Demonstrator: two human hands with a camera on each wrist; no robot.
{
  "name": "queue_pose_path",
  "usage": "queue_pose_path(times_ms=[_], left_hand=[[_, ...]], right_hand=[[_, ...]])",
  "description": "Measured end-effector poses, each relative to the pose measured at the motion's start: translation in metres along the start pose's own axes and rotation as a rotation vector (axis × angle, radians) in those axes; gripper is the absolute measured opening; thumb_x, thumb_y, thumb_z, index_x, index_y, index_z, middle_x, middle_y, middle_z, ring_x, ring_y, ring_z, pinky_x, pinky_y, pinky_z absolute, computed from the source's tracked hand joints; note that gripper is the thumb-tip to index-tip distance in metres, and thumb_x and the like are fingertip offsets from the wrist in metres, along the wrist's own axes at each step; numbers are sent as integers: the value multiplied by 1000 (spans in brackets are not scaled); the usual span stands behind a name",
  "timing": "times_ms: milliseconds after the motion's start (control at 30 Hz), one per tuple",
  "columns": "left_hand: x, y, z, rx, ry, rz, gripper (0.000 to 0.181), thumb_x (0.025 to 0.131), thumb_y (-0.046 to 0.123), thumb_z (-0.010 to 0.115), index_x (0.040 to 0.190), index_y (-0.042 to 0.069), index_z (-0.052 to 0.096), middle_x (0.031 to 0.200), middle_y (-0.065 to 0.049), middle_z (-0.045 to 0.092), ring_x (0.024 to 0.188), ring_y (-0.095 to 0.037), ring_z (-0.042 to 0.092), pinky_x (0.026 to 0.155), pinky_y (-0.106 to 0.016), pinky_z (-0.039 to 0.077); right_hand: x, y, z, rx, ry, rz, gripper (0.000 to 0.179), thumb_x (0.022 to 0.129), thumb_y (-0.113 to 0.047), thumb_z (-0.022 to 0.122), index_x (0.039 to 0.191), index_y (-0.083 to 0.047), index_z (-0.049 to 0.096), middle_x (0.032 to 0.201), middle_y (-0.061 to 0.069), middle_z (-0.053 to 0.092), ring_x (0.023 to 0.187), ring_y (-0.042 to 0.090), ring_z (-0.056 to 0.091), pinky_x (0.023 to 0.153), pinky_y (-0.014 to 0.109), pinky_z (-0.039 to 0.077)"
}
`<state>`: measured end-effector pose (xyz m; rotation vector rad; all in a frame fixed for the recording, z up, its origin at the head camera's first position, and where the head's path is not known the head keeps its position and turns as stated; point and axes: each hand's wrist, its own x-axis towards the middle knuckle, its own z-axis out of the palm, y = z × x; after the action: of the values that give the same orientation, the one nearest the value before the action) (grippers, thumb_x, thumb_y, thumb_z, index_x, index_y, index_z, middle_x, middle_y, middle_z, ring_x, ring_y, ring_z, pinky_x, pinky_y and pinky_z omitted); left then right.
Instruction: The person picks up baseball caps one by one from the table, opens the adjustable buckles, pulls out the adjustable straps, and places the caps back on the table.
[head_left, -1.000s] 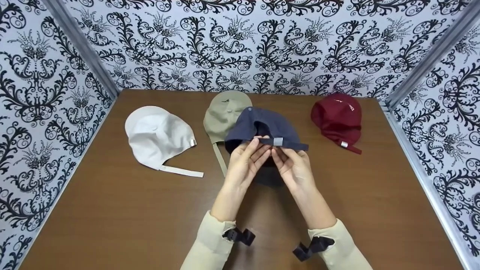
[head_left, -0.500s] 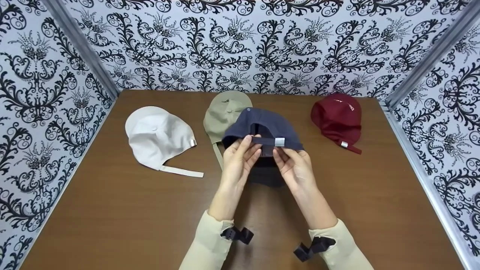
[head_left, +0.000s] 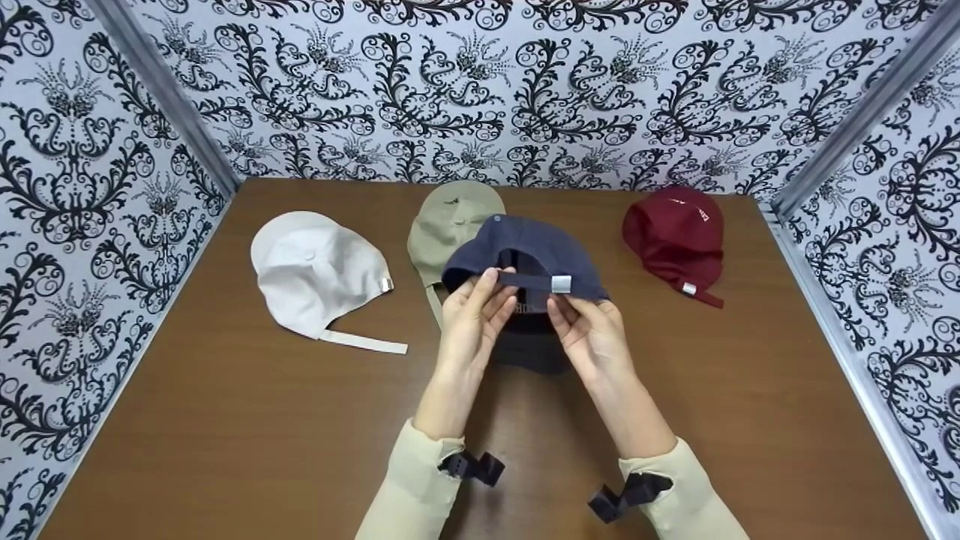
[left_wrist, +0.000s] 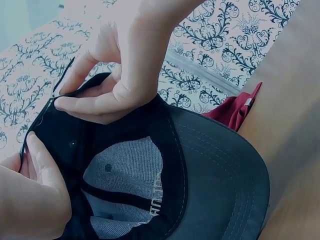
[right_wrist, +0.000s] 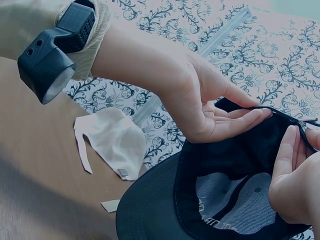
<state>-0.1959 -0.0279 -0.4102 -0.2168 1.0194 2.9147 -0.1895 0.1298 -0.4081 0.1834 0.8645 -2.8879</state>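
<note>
Both hands hold a navy cap (head_left: 540,244) above the table, its back opening toward me and its dark brim (left_wrist: 225,170) hanging below. My left hand (head_left: 469,319) pinches the narrow back strap (head_left: 529,282) at its left end, thumb on top. My right hand (head_left: 596,337) pinches the strap's other end, right beside the silver buckle (head_left: 561,284). Between the hands the strap runs straight across the opening. Light lettering and mesh lining (left_wrist: 130,165) show inside the cap in the left wrist view.
A white cap (head_left: 315,270) with a loose strap lies at left on the brown table (head_left: 300,450). Behind the navy cap, partly hidden, lies an olive cap (head_left: 450,225). The red cap (head_left: 675,232) is at back right. Patterned walls (head_left: 480,90) enclose three sides.
My left hand has shifted a little left, so more strap shows between it and the buckle. The strap tail that stuck out at right has drawn in. The right hand barely moved.
</note>
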Motion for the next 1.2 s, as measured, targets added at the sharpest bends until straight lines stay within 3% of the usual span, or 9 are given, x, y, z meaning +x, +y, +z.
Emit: queue_pose_path(times_ms=[400, 1200], left_hand=[[1, 6, -6, 6, 1, 14, 14, 104, 11, 51, 99, 4, 62, 93, -3, 76, 71, -5, 71, 66, -15, 59], [5, 15, -12, 9, 14, 16, 20, 104, 11, 52, 90, 9, 66, 91, -2, 76, 69, -4, 70, 64, -14, 58]], right_hand=[[-1, -1, 0, -1, -18, 0, 10, 91, 9, 63, 88, -1, 64, 83, 8, 72, 76, 17, 70, 75, 25, 62], [0, -6, -3, -1, -25, 8, 15, 93, 9, 59, 81, 2, 66, 81, 9, 71, 74, 19, 70, 72, 23, 61]])
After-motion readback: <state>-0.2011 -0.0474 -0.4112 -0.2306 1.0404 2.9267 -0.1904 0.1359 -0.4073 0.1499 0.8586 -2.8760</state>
